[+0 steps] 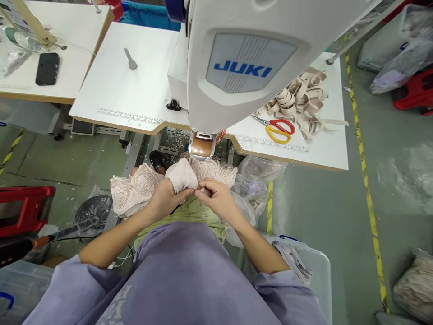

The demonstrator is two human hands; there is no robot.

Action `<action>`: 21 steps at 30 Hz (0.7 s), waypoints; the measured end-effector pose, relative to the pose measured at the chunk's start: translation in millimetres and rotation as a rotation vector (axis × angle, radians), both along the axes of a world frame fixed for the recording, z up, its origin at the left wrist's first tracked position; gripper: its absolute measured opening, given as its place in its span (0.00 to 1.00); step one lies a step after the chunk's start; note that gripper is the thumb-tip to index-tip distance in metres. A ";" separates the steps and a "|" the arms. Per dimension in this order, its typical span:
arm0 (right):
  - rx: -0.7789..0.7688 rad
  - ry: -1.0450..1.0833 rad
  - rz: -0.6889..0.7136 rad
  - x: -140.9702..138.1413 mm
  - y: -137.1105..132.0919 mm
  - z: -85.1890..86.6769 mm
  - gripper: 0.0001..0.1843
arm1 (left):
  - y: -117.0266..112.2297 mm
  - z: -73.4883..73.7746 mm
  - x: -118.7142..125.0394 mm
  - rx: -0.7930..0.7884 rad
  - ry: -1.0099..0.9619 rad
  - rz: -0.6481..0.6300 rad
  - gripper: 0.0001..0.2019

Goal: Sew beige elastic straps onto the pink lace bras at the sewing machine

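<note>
Both hands work in the person's lap, below the front edge of the white tabletop (135, 97) and just under the head of the Juki sewing machine (237, 58). The left hand (165, 198) is closed around a fold of the pale pink lace garment (135, 192), whose smooth padded part (182, 175) stands up between the two hands. The right hand (219, 198) is pinched narrow on the edge of the same fabric, fingertips almost touching those of the left hand; I cannot tell if it holds also a small piece of strap there. The garment hangs free to the left, over the knee, and nothing supports it. I judge the main risk is that this loose lace slides off the lap to the floor, where thread scraps lie, if the left hand relaxes its hold. A second risk: the grip of the right hand is very small, so a little pull could let the edge slip and the fold would open. The metal foot part (202, 146) of the machine is just above the fabric, and lace could catch on it when lifted carelessly. The red and yellow scissors (275, 128) and the heap of beige elastic bands (302, 101) lie on the tabletop to the right, well apart from the hands, so a reach for them would leave the garment in one hand only. The clear plastic bags (250, 180) beside the right knee could also tangle with the lace.
</note>
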State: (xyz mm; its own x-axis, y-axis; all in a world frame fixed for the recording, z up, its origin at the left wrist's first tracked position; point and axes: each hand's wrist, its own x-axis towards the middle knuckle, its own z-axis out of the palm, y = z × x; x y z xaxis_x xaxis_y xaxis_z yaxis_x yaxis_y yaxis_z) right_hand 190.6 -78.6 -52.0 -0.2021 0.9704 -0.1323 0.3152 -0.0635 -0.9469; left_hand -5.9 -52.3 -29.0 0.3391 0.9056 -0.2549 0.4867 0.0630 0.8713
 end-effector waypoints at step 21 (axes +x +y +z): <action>0.108 -0.216 0.048 14.7 0.8 40.4 0.06 | 1.5 36.9 11.8 0.048 0.022 -0.100 0.13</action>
